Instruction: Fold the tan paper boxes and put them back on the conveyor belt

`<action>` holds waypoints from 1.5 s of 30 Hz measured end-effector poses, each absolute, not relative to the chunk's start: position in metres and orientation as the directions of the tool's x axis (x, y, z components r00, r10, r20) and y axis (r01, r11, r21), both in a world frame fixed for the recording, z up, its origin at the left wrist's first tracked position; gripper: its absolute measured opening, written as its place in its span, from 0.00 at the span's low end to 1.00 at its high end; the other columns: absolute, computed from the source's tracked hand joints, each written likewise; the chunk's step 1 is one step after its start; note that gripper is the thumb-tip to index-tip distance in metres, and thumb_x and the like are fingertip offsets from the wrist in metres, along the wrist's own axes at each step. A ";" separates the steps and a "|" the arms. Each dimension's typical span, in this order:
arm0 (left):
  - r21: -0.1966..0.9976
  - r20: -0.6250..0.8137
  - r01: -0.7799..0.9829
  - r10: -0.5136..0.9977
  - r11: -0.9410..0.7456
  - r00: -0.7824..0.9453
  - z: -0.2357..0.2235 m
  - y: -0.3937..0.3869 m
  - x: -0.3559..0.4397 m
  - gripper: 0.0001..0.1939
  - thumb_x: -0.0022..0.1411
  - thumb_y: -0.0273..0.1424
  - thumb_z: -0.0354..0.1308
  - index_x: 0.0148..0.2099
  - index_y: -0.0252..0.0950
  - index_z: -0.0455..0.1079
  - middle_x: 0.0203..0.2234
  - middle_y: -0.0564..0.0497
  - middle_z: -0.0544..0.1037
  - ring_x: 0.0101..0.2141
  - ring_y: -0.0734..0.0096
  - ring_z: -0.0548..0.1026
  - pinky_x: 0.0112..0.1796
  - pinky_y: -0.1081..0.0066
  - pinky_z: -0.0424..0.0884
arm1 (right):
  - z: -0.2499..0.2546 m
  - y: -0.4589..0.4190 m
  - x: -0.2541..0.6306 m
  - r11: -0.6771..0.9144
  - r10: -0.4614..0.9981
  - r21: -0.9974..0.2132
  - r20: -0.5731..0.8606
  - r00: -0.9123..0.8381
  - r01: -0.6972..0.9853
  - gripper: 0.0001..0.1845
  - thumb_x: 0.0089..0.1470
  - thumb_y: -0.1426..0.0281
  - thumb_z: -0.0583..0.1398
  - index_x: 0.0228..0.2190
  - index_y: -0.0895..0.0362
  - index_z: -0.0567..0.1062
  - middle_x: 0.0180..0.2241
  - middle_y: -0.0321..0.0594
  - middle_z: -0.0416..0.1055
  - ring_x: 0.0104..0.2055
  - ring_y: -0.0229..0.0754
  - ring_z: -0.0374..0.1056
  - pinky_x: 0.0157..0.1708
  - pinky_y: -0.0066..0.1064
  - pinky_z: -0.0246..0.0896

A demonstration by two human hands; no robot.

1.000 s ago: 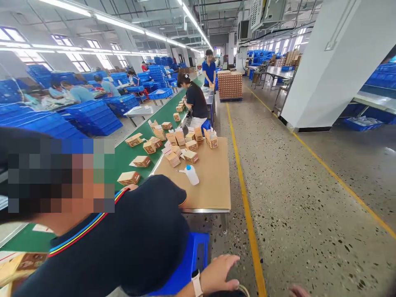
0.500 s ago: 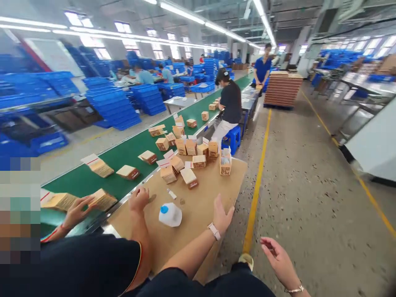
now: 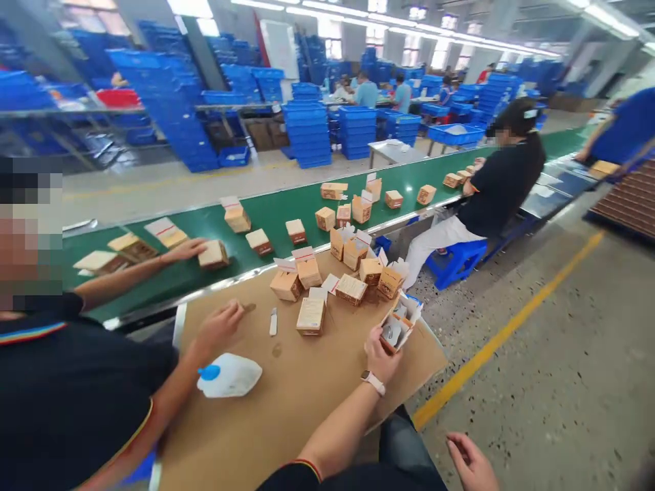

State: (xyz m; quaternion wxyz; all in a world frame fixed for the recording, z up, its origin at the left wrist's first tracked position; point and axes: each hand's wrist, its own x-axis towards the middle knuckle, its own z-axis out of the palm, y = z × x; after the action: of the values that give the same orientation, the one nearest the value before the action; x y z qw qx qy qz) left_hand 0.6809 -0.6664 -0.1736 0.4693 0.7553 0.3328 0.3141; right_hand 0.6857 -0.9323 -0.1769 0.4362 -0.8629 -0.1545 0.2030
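My left hand, with a watch on its wrist, is closed round the near side of an open-topped cardboard box at the right end of the brown-covered table. White flaps stand up from this box, and pale contents show inside. Away from the table, low over the floor, hangs my right hand with its fingers loosely bent, apart from the thumb, and nothing in them. Beside the held box, several small brown cartons stand or lie, some with flaps up.
A white bottle with a blue cap and a small white utility knife lie on the table. At left, a co-worker's hand rests there, another on a carton on the green conveyor. Another person sits on a blue stool.
My view has swung left. My left hand, open and empty before, has reached the open box and taken hold of it. The co-worker's far hand now touches another carton.
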 end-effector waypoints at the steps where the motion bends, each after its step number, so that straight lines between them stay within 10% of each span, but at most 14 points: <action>1: 0.927 0.203 0.133 0.770 -0.350 0.605 -0.179 -0.658 0.672 0.31 0.50 0.35 0.65 0.54 0.36 0.57 0.56 0.33 0.64 0.59 0.48 0.62 0.59 0.45 0.54 | -0.172 -0.918 0.706 -0.514 0.533 -0.830 -0.112 0.839 0.216 0.23 0.46 0.48 0.55 0.26 0.52 0.78 0.28 0.46 0.76 0.31 0.48 0.73 0.35 0.36 0.72; 9: 0.942 0.201 0.056 0.693 -0.329 0.693 -0.196 -0.632 0.552 0.38 0.41 0.50 0.69 0.51 0.39 0.64 0.57 0.37 0.67 0.58 0.47 0.65 0.57 0.47 0.60 | -0.185 -0.767 0.767 0.334 0.840 -0.675 0.530 0.117 0.657 0.22 0.54 0.64 0.57 0.51 0.55 0.68 0.50 0.52 0.69 0.51 0.51 0.69 0.45 0.44 0.70; 16: 0.753 0.082 0.420 0.705 -0.507 0.704 -0.162 -0.648 0.554 0.19 0.58 0.42 0.57 0.51 0.42 0.71 0.59 0.39 0.65 0.63 0.49 0.55 0.58 0.46 0.54 | -0.200 -0.700 0.764 0.499 0.851 -0.598 0.477 -0.222 0.627 0.19 0.52 0.59 0.57 0.44 0.51 0.76 0.47 0.47 0.73 0.54 0.55 0.64 0.51 0.55 0.61; 20: 0.762 0.071 0.465 0.772 -0.451 0.631 -0.145 -0.654 0.566 0.15 0.61 0.43 0.55 0.44 0.41 0.74 0.63 0.42 0.59 0.63 0.52 0.56 0.59 0.48 0.53 | -0.189 -0.695 0.754 0.466 0.871 -0.707 0.472 -0.137 0.531 0.12 0.55 0.59 0.56 0.30 0.50 0.78 0.41 0.43 0.73 0.47 0.49 0.67 0.49 0.48 0.63; 24: 0.965 -0.004 0.241 0.919 -0.100 0.394 -0.150 -0.657 0.576 0.16 0.59 0.43 0.57 0.43 0.36 0.67 0.53 0.39 0.68 0.54 0.59 0.68 0.55 0.56 0.62 | -0.189 -0.702 0.733 0.175 0.863 -0.874 0.357 0.356 0.453 0.19 0.54 0.58 0.58 0.17 0.55 0.66 0.39 0.46 0.66 0.44 0.47 0.66 0.45 0.42 0.65; 32: 0.935 -0.354 0.120 0.864 0.333 0.358 -0.152 -0.651 0.590 0.16 0.53 0.36 0.61 0.42 0.36 0.63 0.39 0.46 0.73 0.43 0.62 0.73 0.48 0.58 0.69 | -0.217 -0.708 0.703 -0.091 0.849 -0.985 0.000 0.529 0.146 0.18 0.51 0.54 0.57 0.37 0.52 0.60 0.34 0.40 0.63 0.35 0.43 0.66 0.34 0.38 0.69; 39: 0.920 -0.025 0.345 0.850 -0.186 0.526 -0.155 -0.668 0.561 0.38 0.39 0.37 0.71 0.53 0.39 0.62 0.52 0.41 0.69 0.55 0.50 0.66 0.56 0.51 0.60 | -0.194 -0.752 0.764 0.003 0.657 -0.858 0.389 0.646 0.513 0.45 0.40 0.50 0.66 0.52 0.57 0.56 0.53 0.54 0.55 0.56 0.59 0.56 0.53 0.54 0.57; 45: 0.775 0.194 0.560 0.954 -0.293 0.230 -0.159 -0.630 0.518 0.39 0.45 0.46 0.66 0.56 0.36 0.59 0.51 0.39 0.70 0.55 0.47 0.66 0.55 0.48 0.62 | -0.195 -0.724 0.832 0.069 0.808 -0.897 0.307 0.503 0.437 0.44 0.41 0.51 0.65 0.55 0.54 0.55 0.53 0.50 0.61 0.53 0.55 0.62 0.52 0.51 0.61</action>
State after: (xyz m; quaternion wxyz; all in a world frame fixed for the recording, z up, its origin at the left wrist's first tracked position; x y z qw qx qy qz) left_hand 0.5184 -0.6302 -0.1594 0.2900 0.7287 0.5191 0.3397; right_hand 0.8317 -0.7243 -0.1951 0.5598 -0.6618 -0.4704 0.1657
